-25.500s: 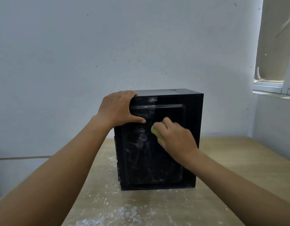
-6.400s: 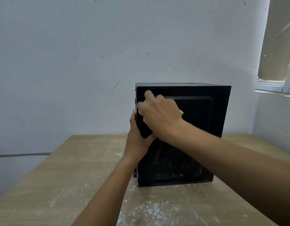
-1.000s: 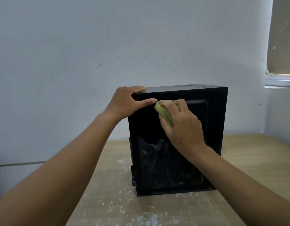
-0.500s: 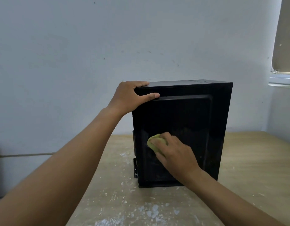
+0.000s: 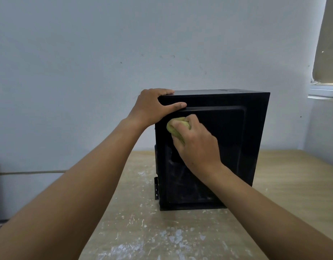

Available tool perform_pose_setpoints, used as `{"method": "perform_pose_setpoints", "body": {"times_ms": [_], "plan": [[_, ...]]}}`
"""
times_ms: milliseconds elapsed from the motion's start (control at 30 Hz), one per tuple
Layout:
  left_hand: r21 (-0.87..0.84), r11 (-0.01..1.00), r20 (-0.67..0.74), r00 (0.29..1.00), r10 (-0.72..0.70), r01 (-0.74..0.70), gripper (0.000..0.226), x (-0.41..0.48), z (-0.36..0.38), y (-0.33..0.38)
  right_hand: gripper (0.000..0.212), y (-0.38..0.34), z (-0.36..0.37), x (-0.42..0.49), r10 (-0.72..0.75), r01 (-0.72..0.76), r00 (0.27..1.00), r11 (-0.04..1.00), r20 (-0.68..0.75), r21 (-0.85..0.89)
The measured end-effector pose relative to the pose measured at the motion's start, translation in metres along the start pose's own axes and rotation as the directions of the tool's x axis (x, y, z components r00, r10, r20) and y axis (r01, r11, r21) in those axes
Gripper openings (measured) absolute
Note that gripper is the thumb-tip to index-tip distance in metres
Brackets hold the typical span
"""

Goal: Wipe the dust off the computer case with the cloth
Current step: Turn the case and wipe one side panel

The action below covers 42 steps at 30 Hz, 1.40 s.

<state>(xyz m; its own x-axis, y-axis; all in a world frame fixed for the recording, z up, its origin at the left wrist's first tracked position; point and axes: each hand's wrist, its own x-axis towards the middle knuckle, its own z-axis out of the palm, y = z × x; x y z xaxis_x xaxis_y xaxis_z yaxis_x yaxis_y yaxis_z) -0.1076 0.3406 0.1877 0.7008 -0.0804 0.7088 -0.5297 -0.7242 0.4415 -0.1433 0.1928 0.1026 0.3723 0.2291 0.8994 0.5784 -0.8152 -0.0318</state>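
Note:
A black computer case (image 5: 235, 143) stands upright on the wooden table, its side panel facing me. Dusty white smears show on the panel's lower left part. My left hand (image 5: 152, 107) grips the case's top left corner, fingers over the top and thumb along the front edge. My right hand (image 5: 197, 145) holds a bunched yellow-green cloth (image 5: 174, 128) and presses it against the upper left of the panel, just below my left thumb. Most of the cloth is hidden under my fingers.
The light wooden table (image 5: 285, 186) carries white dust and flakes (image 5: 173, 237) in front of the case. A plain wall stands right behind it. A window sill (image 5: 324, 91) with a blind is at the upper right. A cable (image 5: 30, 172) runs along the wall at left.
My right hand with the cloth went from the panel's top down to its lower left and has come back up to the upper left. My left hand stays on the top corner.

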Motion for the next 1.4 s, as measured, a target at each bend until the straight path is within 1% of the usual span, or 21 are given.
{"method": "perform_pose_setpoints", "body": {"times_ms": [200,300,367,433,533,667,767,833,867,1000,1100,1233,1400], "plan": [[-0.010,1.000,-0.002,1.000,0.011,-0.011,0.065,0.001,0.001,-0.003,0.020,-0.006,0.022,-0.040,-0.046,0.049,0.998,0.997,0.048,-0.056],[-0.008,1.000,-0.002,1.000,0.019,-0.019,0.064,0.000,0.001,-0.003,0.023,-0.007,0.029,-0.058,-0.052,0.062,0.992,0.995,0.114,-0.080],[-0.010,1.000,0.002,1.000,0.017,-0.017,0.065,0.000,0.001,-0.004,0.025,-0.008,0.031,-0.065,-0.041,0.055,0.987,0.995,0.157,-0.083],[-0.013,1.000,0.000,1.000,0.015,-0.015,0.066,0.001,0.002,-0.004,0.024,-0.008,0.029,-0.064,-0.025,0.037,0.986,0.997,0.166,-0.066],[-0.012,1.000,0.002,1.000,0.013,-0.013,0.065,0.001,0.002,-0.004,0.021,-0.010,0.025,-0.055,0.000,0.004,0.989,1.000,0.146,-0.030],[-0.023,1.000,0.004,1.000,0.001,-0.001,0.064,0.001,0.002,-0.003,0.021,-0.017,0.015,-0.024,0.034,-0.033,0.998,0.999,0.056,-0.012],[-0.004,1.000,0.001,1.000,0.005,-0.005,0.062,0.002,0.003,-0.003,0.021,-0.020,0.012,0.004,0.050,-0.051,0.999,0.997,-0.010,-0.065],[0.002,1.000,-0.002,1.000,0.010,-0.010,0.060,0.001,0.003,-0.003,0.015,-0.024,0.012,0.012,0.027,-0.029,0.999,0.989,-0.020,-0.142],[0.004,1.000,-0.003,1.000,0.013,-0.013,0.060,0.001,0.002,-0.003,0.016,-0.025,0.013,0.013,0.009,-0.012,1.000,0.983,-0.014,-0.181],[0.007,1.000,-0.006,1.000,0.022,-0.022,0.062,0.001,0.001,-0.003,0.025,-0.030,0.016,0.001,-0.046,0.055,0.998,0.969,0.042,-0.242],[0.013,1.000,-0.006,1.000,0.028,-0.028,0.063,0.001,0.001,-0.003,0.032,-0.032,0.021,-0.015,-0.056,0.085,0.992,0.956,0.111,-0.282],[0.011,0.999,-0.003,0.999,0.033,-0.033,0.064,0.000,0.001,-0.002,0.044,-0.034,0.030,-0.038,-0.037,0.102,0.973,0.954,0.228,-0.283],[0.006,0.999,-0.001,0.999,0.032,-0.032,0.065,0.000,0.000,-0.002,0.055,-0.036,0.031,-0.056,-0.046,0.144,0.926,0.960,0.376,-0.239]]}}
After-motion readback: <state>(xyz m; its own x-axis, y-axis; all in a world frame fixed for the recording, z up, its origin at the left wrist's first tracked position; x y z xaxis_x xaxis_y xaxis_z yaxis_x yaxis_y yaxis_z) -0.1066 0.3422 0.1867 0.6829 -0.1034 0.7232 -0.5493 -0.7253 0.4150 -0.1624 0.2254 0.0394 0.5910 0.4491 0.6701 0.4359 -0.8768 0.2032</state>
